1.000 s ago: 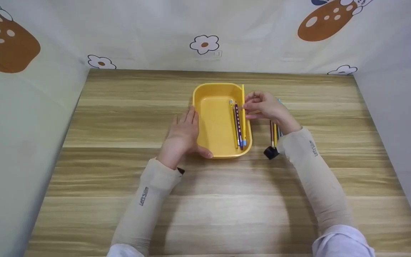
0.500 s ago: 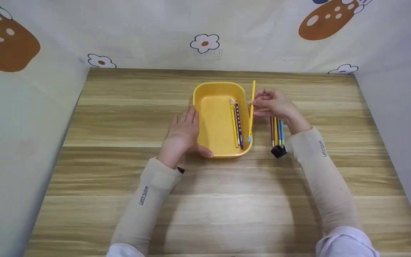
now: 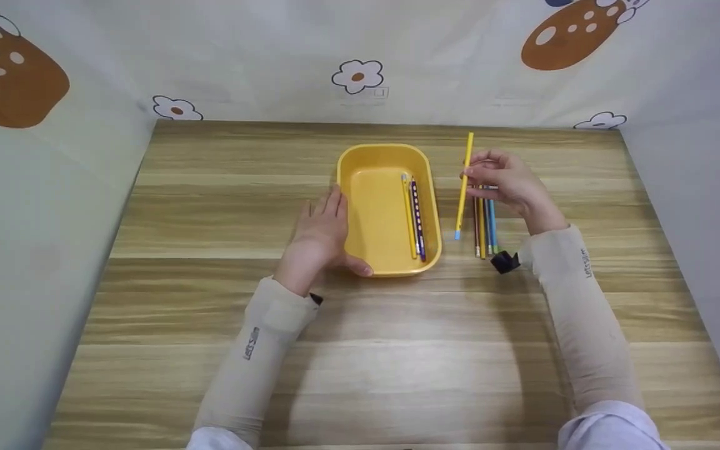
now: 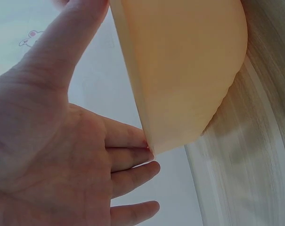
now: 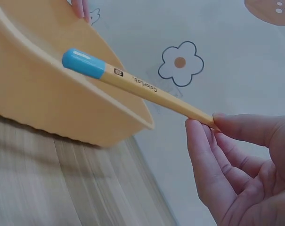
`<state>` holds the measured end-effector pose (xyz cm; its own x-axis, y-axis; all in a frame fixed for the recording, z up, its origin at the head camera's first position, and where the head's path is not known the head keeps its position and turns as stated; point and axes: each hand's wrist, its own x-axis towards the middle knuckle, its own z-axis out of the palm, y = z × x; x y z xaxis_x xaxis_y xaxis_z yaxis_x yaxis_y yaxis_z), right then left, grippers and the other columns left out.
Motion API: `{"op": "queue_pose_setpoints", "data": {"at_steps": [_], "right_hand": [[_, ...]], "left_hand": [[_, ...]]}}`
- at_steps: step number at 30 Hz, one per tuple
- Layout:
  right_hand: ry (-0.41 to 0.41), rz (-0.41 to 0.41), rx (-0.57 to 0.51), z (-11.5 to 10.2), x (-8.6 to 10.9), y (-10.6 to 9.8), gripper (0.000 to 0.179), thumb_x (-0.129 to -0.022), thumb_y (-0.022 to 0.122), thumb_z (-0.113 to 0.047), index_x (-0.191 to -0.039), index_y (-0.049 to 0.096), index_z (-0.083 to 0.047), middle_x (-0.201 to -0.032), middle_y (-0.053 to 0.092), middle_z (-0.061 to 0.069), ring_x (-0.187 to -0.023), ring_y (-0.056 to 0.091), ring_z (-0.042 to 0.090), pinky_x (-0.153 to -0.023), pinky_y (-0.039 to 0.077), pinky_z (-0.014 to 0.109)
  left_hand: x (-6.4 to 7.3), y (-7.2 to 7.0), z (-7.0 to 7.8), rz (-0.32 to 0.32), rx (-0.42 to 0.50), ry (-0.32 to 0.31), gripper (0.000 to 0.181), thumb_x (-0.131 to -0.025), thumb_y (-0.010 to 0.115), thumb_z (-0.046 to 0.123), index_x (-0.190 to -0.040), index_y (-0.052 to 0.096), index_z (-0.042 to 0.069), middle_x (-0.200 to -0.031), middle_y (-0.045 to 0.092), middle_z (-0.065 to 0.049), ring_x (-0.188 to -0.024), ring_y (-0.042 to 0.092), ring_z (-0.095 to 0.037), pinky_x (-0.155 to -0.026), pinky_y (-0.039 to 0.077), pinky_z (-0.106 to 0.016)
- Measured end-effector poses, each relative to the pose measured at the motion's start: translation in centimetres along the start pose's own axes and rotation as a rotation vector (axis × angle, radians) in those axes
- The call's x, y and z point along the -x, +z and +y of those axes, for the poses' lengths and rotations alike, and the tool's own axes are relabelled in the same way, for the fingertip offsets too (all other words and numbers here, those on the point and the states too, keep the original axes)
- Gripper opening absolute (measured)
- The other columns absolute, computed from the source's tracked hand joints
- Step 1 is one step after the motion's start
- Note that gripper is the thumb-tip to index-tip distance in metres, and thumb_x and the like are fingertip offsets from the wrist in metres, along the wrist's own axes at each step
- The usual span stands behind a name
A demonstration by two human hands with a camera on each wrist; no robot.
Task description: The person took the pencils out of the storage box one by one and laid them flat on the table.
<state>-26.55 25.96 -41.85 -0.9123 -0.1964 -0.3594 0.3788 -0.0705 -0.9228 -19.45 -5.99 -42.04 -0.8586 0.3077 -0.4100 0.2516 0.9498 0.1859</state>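
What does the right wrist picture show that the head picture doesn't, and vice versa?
Only the right wrist view shows legible lettering on the yellow pencil. Only the head view shows pencils inside the yellow tray and the row of pencils right of it. Both show the right hand pinching that pencil, the tray and the flower-printed wall.
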Motion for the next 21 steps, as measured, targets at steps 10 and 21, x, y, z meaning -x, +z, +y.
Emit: {"op": "queue_pose_setpoints", "data": {"at_steps": [10, 21], "right_hand": [[-0.014, 0.041, -0.032, 0.3, 0.4, -2.2, 0.024, -0.086, 0.065, -0.003, -0.106, 0.052, -0.001, -0.094, 0.068, 0.01, -0.078, 0.068, 0.018, -0.07, 0.058, 0.028], [0.011, 0.098, -0.048, 1.3, 0.5, -4.8, 0.019, -0.088, 0.061, 0.002, -0.104, 0.053, -0.001, -0.086, 0.068, 0.008, -0.072, 0.067, 0.017, -0.073, 0.057, 0.03]], "left_hand": [[-0.1, 0.0, 0.0, 0.004, -0.029, 0.001, 0.143, -0.051, 0.071, 0.076, -0.15, 0.002, 0.0, -0.158, -0.002, -0.017, -0.146, 0.005, -0.03, -0.116, 0.01, -0.052], [-0.2, 0.2, -0.1, 0.007, -0.008, -0.004, 0.141, -0.053, 0.072, 0.075, -0.15, 0.002, 0.0, -0.158, -0.003, -0.017, -0.146, 0.004, -0.031, -0.116, 0.008, -0.053]]}}
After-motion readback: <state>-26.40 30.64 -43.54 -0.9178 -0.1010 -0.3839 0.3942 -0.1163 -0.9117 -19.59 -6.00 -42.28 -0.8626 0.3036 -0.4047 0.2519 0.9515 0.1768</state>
